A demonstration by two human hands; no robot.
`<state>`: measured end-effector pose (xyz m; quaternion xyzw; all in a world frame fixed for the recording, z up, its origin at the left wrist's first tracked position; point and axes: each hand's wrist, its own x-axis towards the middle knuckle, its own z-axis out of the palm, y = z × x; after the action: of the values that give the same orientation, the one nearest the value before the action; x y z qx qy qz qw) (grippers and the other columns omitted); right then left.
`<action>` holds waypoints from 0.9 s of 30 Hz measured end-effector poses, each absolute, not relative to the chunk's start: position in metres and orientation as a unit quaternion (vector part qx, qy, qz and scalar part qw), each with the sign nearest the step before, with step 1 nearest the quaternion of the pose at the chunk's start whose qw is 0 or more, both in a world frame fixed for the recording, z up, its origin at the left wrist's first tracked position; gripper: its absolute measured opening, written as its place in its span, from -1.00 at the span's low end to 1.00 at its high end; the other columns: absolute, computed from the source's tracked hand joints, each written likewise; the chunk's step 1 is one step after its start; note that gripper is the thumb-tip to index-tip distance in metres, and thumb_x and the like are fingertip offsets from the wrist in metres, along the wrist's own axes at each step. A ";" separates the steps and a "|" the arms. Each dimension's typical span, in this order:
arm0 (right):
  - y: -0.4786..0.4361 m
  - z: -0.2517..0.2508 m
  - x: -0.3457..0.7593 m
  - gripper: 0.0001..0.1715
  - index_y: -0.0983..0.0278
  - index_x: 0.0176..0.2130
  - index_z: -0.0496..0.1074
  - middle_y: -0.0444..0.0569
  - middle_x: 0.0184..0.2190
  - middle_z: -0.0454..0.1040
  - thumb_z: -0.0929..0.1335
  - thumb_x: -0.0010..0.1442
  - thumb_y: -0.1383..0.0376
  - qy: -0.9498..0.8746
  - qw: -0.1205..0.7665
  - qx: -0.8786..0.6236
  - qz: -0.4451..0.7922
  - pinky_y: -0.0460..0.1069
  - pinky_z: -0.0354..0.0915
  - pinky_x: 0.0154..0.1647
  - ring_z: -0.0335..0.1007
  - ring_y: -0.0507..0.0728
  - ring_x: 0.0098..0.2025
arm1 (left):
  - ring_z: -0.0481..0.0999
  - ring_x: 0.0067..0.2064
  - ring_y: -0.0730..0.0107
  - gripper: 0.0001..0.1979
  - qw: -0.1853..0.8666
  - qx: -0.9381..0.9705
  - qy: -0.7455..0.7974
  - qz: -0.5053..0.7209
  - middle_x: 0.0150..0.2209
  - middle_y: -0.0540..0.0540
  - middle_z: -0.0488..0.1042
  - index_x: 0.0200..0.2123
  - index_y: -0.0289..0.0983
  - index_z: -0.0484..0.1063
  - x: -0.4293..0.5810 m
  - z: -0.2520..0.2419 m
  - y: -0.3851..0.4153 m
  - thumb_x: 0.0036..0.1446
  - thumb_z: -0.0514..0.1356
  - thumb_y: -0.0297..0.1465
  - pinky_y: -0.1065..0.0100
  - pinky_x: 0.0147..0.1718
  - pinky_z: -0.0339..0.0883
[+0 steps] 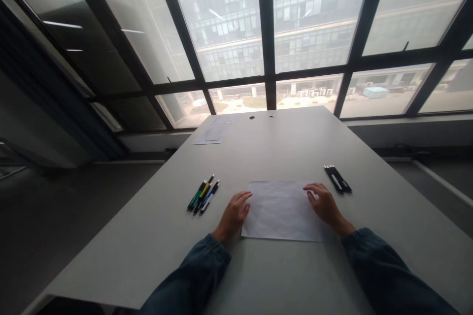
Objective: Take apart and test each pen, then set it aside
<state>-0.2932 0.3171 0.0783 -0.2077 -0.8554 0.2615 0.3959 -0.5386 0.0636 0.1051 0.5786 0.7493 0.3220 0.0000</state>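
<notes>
A white sheet of paper [281, 209] lies flat on the grey table [258, 157] in front of me. My left hand [233, 215] rests at the sheet's left edge, fingers stretched toward it and touching it, holding nothing. My right hand [324, 204] rests on the sheet's right edge with fingers loosely curved and apart, also holding nothing. Both arms wear dark blue sleeves.
Several coloured pens [203, 196] lie together left of the sheet. A few black pens [337, 178] lie to its right. Another printed sheet [213, 134] sits at the far left end of the table, near two small holes [252, 117]. Large windows stand beyond the table.
</notes>
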 end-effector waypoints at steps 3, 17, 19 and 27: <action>0.319 0.079 -0.301 -0.76 0.24 -0.26 0.52 0.05 -0.27 0.54 0.27 0.17 0.38 -0.856 0.401 -0.202 0.255 0.14 0.35 -0.10 0.41 0.23 -0.17 | 0.45 0.04 0.19 -0.72 -0.085 0.525 0.784 0.319 -0.04 -0.17 0.52 -0.03 -0.27 0.48 -0.561 0.112 0.053 0.23 0.09 -0.43 0.13 0.10 0.32; 0.317 0.084 -0.301 -0.76 0.26 -0.33 0.51 0.01 -0.37 0.54 0.26 0.13 0.44 -0.848 0.411 -0.212 0.260 0.06 0.32 -0.22 0.38 0.18 -0.29 | 0.38 -0.04 0.02 -0.67 -0.161 0.347 0.922 0.061 -0.11 -0.25 0.46 -0.08 -0.28 0.48 -0.621 0.120 0.043 0.24 0.08 -0.22 0.18 -0.12 0.25; 0.317 0.085 -0.301 -0.76 0.26 -0.34 0.51 0.01 -0.37 0.54 0.26 0.12 0.45 -0.845 0.411 -0.219 0.264 0.05 0.32 -0.23 0.38 0.17 -0.29 | 0.37 -0.04 0.02 -0.66 -0.169 0.359 0.916 0.050 -0.09 -0.26 0.45 -0.03 -0.29 0.46 -0.618 0.119 0.045 0.25 0.07 -0.24 0.17 -0.11 0.24; 0.319 0.080 -0.304 -0.75 0.26 -0.34 0.51 0.00 -0.37 0.54 0.26 0.11 0.44 -0.839 0.405 -0.229 0.282 0.04 0.32 -0.24 0.38 0.17 -0.29 | 0.39 -0.09 0.06 -0.72 -0.153 0.371 0.913 0.072 -0.14 -0.23 0.46 -0.10 -0.28 0.49 -0.625 0.119 0.045 0.24 0.08 -0.29 0.23 -0.14 0.23</action>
<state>-0.3044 0.3189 0.0803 -0.2293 -0.8391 0.2819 0.4049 -0.6248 0.0451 0.1193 0.3713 0.9130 0.0721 -0.1528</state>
